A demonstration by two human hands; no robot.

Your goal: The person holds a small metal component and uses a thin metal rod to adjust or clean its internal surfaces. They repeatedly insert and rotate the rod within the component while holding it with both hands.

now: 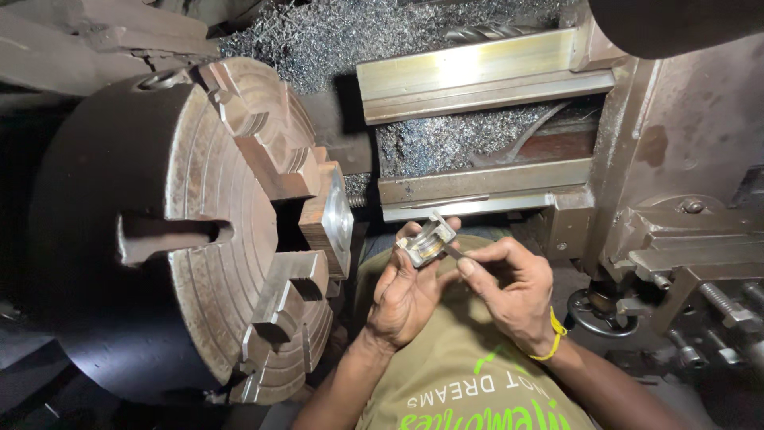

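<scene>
- Left hand (404, 296) was closed around a small square metal block (426, 242), fingers wrapped on its lower edges, holding it up above the person's lap.
- Right hand (513, 288) pinched a thin pointed tool (454, 251), its tip touching the block's right side.
- Block's long axis tilted up-right, just right of the lathe chuck (231, 231).
</scene>
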